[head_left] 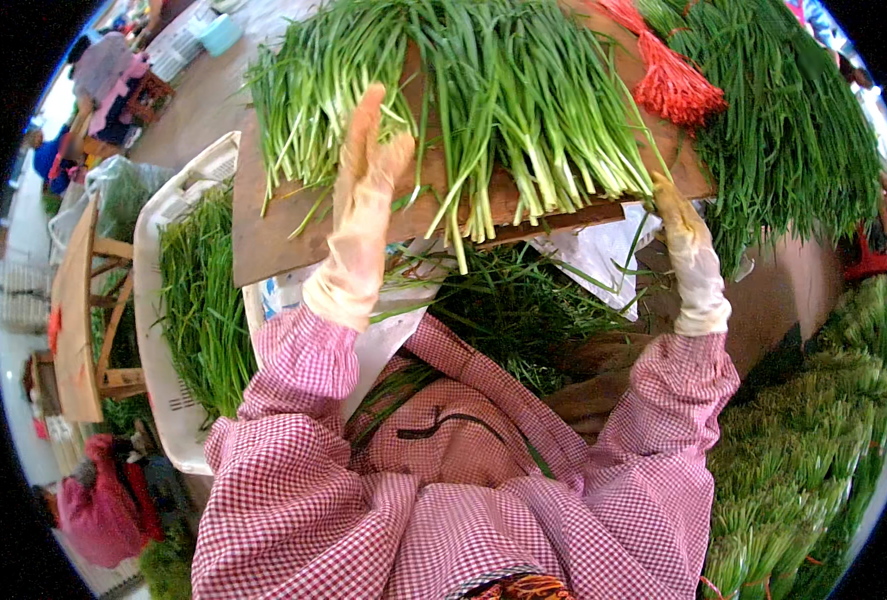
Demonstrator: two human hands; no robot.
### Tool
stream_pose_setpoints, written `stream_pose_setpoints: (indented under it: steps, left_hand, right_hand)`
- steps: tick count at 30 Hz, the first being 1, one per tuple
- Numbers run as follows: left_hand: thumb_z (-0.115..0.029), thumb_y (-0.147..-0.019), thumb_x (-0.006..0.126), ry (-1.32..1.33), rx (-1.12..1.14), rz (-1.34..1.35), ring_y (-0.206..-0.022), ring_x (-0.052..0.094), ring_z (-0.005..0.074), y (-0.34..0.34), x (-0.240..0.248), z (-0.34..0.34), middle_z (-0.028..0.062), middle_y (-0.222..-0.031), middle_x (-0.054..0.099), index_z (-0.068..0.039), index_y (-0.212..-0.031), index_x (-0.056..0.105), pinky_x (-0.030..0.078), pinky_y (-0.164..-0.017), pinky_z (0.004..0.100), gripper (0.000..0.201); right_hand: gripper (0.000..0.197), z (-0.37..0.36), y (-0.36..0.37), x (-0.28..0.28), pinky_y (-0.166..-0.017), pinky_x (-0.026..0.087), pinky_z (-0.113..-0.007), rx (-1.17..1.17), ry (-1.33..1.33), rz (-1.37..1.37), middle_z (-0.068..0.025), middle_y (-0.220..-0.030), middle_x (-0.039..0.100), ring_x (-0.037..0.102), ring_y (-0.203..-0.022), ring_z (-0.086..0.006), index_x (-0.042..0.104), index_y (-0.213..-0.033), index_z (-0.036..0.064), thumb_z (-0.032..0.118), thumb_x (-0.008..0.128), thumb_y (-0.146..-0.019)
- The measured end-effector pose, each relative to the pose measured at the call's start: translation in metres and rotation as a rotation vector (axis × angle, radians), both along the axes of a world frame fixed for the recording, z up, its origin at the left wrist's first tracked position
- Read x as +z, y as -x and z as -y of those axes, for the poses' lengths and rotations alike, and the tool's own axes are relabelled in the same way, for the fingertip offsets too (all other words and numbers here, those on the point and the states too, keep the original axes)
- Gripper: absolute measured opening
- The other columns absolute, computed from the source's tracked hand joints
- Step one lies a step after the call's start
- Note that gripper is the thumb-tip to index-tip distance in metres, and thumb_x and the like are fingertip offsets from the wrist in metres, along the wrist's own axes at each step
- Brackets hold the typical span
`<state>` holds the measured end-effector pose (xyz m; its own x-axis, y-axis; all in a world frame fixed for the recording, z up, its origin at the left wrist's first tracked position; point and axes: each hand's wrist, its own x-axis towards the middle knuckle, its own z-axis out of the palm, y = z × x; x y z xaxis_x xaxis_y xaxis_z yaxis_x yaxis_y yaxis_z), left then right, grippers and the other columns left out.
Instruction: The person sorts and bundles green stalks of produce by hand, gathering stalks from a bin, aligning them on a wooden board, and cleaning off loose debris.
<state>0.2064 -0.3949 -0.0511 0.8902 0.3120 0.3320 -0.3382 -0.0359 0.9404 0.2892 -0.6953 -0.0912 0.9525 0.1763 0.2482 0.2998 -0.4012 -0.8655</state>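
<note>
Long green garlic chives (524, 120) with pale stem ends lie spread on a brown wooden board (274, 235), their ends toward me. A smaller part of them (309, 130) lies to the left, with a strip of bare board between. My left hand (369, 165), in a pale glove, is open with fingers stretched over the stem ends of this left part; it grips nothing. At the board's right front corner, my right hand (682, 220), also gloved, is beside the rightmost stems, fingers extended and seen edge-on. Its palm side is hidden.
A white crate (149, 300) of greens stands left of the board. Red ties (669, 85) lie at the board's far right, beside a large heap of chives (789, 130). Bundled greens (814, 470) cover the lower right. Loose leaves (524, 310) lie below the board; other people are at left.
</note>
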Motion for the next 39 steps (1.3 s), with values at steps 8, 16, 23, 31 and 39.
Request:
stream_pose_setpoints:
  steps: [8,16,23,31,39]
  left_hand:
    - [-0.017,-0.084,0.06,0.009,-0.021,-0.05,-0.132,0.021,0.0199,0.02,-0.042,0.006,0.007,-0.143,0.023,-0.008,-0.137,0.028,0.016,-0.107,0.0338,0.063]
    - [-0.021,-0.082,0.062,-0.183,0.0,-0.002,-0.133,0.02,0.0248,-0.009,-0.061,0.021,0.0155,-0.142,0.024,-0.007,-0.136,0.029,0.016,-0.107,0.0331,0.065]
    - [-0.012,-0.085,0.057,0.395,-0.15,-0.061,-0.112,0.045,0.0193,-0.067,-0.05,0.074,0.0111,-0.128,0.042,-0.007,-0.138,0.021,0.035,-0.097,0.0296,0.064]
    - [-0.009,-0.084,0.057,0.628,-0.246,-0.071,-0.107,0.048,0.0136,-0.063,-0.057,0.116,0.0069,-0.127,0.045,-0.007,-0.14,0.019,0.039,-0.091,0.0257,0.067]
    - [-0.02,-0.084,0.06,0.104,-0.241,-0.112,-0.131,0.024,0.0201,0.022,-0.057,0.019,0.0049,-0.143,0.026,-0.011,-0.139,0.025,0.019,-0.107,0.038,0.066]
  right_hand:
    - [0.024,-0.011,0.009,0.045,-0.08,0.044,-0.026,-0.138,0.016,0.169,-0.0087,-0.097,0.063,0.058,-0.087,-0.015,0.061,-0.102,0.0029,0.021,0.052,-0.09]
    - [0.084,-0.029,-0.06,0.011,-0.093,0.038,-0.036,-0.053,0.332,-0.021,-0.022,-0.119,0.052,0.05,-0.111,-0.0326,0.044,-0.125,0.0009,0.069,0.047,-0.075]
    - [0.086,-0.094,-0.02,0.001,-0.095,0.036,-0.035,0.004,0.08,-0.128,-0.0229,-0.123,0.048,0.047,-0.114,-0.0312,0.03,-0.134,-0.0013,0.054,0.06,-0.076]
    - [0.062,-0.05,-0.02,-0.003,-0.09,0.039,-0.025,0.083,-0.384,-0.208,-0.0095,-0.118,0.053,0.051,-0.101,-0.0135,0.034,-0.133,0.0011,0.02,0.064,-0.083]
    - [0.066,-0.024,-0.03,0.018,-0.093,0.039,-0.037,-0.245,0.354,0.319,-0.0217,-0.116,0.054,0.052,-0.107,-0.0318,0.052,-0.115,-0.0025,0.049,0.062,-0.077]
